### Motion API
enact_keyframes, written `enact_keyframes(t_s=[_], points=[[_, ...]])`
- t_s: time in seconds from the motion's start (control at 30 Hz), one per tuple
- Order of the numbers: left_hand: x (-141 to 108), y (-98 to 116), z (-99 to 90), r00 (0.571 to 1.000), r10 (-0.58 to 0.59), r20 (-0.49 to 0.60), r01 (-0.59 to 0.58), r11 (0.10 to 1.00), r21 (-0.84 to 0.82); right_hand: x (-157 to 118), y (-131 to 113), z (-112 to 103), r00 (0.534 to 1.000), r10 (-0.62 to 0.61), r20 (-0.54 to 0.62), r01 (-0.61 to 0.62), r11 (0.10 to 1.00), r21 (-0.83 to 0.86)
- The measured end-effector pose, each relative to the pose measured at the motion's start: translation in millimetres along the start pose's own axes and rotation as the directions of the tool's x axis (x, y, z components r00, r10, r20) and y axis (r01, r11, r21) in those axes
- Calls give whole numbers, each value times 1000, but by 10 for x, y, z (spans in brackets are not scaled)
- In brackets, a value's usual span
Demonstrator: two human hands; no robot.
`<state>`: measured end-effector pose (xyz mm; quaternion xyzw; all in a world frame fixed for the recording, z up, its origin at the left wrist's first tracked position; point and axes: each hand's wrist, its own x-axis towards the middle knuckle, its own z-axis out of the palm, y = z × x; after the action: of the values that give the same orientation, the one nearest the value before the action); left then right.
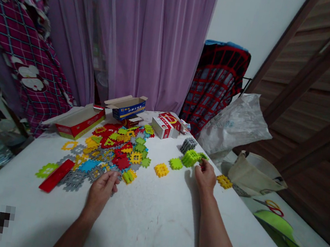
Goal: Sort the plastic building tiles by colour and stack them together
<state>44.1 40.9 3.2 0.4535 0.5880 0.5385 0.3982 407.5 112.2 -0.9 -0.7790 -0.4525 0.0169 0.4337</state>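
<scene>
My right hand (205, 179) is closed on a green interlocking plastic tile (203, 156), just right of a stack of green tiles (190, 158). Behind that stands a grey tile stack (188, 145). To its left lie a single green tile (175, 163) and a yellow tile (161, 170); a darker yellow tile (224, 181) is by the table's right edge. My left hand (100, 194) has its fingers curled together at the near edge of a mixed tile pile (121, 162). What those fingers hold, if anything, is mostly hidden.
On the white table (144, 227) a long red strip (57, 176) lies left of the pile. Behind are a red-green open box (80, 124), a blue open box (129, 108) and a red-white carton (166, 125). Right of the table are a cloth bag (257, 175) and scissors (271, 206).
</scene>
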Motion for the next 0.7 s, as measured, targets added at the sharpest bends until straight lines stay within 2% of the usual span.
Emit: enact_keyframes(t_s=[0.1,0.17,0.4,0.7], points=[[3,-1,1,1000,-14,-3,14,1000,-4,-13,-37,-27,990,103,92,-86,981,-173],[0,15,3,1000,-27,-8,27,1000,-11,-4,-64,-8,976,161,145,-128,968,-214],[-12,65,29,1000,-17,0,17,1000,-9,68,-66,108,963,163,214,-135,981,-139],[3,38,37,1000,-21,0,21,1000,-2,58,-103,89,948,188,257,-150,976,-159]])
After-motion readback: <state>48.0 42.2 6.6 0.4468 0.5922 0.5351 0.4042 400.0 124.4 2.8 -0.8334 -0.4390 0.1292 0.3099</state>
